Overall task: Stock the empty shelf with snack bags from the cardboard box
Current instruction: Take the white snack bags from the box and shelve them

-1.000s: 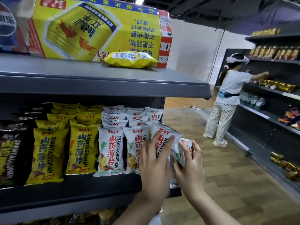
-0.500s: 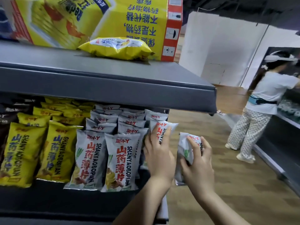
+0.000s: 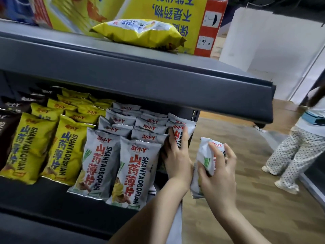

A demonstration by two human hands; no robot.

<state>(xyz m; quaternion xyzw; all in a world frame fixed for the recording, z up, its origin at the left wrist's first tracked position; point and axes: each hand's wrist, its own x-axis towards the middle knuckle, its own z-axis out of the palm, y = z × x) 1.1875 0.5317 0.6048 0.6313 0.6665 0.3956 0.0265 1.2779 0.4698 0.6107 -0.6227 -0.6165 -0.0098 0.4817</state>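
White snack bags [image 3: 137, 173] stand in rows on the dark middle shelf [image 3: 44, 199], with yellow bags [image 3: 29, 148] to their left. My left hand [image 3: 177, 155] presses a white bag [image 3: 189, 128] into the right end of the rows, deep under the upper shelf. My right hand [image 3: 218, 173] grips another white snack bag [image 3: 206, 155] just off the shelf's right end, over the floor. The cardboard box is not visible.
The upper shelf [image 3: 158, 80] overhangs the rows and carries a loose yellow bag [image 3: 139, 33] before a big yellow carton [image 3: 158, 11]. Dark bags [image 3: 8, 120] fill the far left. A person [image 3: 302, 147] stands at the right by other shelving, on wooden floor.
My left hand pushed its white bag farther back into the right column. My right hand drew its bag to the right, away from the other. The view tilted down and closer.
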